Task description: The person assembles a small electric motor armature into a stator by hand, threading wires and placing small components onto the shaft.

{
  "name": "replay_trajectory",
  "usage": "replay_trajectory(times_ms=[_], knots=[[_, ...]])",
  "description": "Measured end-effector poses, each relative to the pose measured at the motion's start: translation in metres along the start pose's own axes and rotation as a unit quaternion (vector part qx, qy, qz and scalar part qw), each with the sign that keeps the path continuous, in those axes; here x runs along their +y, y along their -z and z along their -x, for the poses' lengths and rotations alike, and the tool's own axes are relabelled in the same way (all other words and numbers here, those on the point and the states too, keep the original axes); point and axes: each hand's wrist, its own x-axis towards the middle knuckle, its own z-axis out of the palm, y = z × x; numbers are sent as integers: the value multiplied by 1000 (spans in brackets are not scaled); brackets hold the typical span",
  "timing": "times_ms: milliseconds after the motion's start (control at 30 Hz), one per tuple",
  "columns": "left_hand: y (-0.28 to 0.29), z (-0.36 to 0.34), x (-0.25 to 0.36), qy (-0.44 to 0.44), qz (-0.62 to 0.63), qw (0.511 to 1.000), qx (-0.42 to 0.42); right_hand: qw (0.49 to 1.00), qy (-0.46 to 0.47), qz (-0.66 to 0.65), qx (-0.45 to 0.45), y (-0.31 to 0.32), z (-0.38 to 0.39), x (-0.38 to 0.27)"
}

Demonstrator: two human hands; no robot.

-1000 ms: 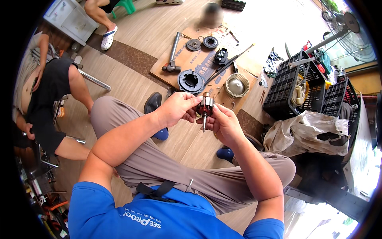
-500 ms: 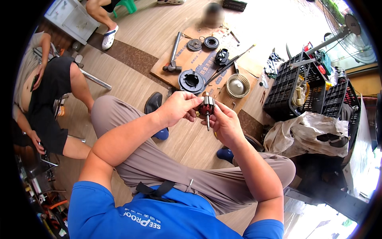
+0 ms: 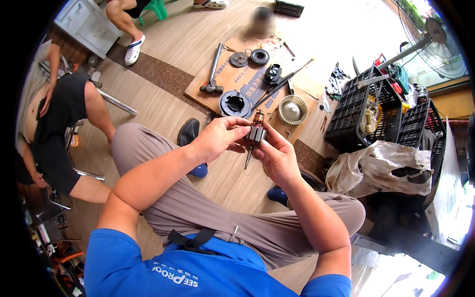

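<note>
Between my hands, above my lap, is a motor armature (image 3: 257, 133) with a copper commutator at its upper end and a steel shaft slanting down to the left. My left hand (image 3: 221, 137) pinches its left side with thumb and fingers. On the right side, my right hand (image 3: 278, 152) grips it too, thumb close to the shaft. Just beyond lies a cardboard sheet (image 3: 202, 78) with a black round housing (image 3: 225, 103), a cream fan wheel (image 3: 293, 110), a hammer (image 3: 214, 69), a black motor part (image 3: 273, 74), a black ring (image 3: 260, 56) and a flat disc (image 3: 239, 60).
Black plastic crates (image 3: 346, 111) holding tools stand at the right, with a dirty pale cloth (image 3: 378, 168) draped in front. A standing fan (image 3: 436, 32) is behind them. At the left sits a person in black shorts (image 3: 69, 119); another person's leg (image 3: 132, 29) shows farther back.
The armature has tipped, so its shaft end now points down and left and more of the copper end shows. Both hands still hold it; my right hand has turned slightly with it.
</note>
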Motion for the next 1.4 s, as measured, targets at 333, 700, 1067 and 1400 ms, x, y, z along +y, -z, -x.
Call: replay_trajectory(times_ms=[333,700,1067,1400], knots=[[3,-1,-9,-103,0,994,-20,999,26,12,-38,-2,-1,-5],[-8,3,-11,-135,-57,988,50,993,21,107,-36,-4,-3,-3],[-6,11,10,-79,-108,990,50,999,11,-30,-19,4,-4,-9],[-9,15,8,-88,-45,990,-101,994,8,-92,-60,6,-5,-10]])
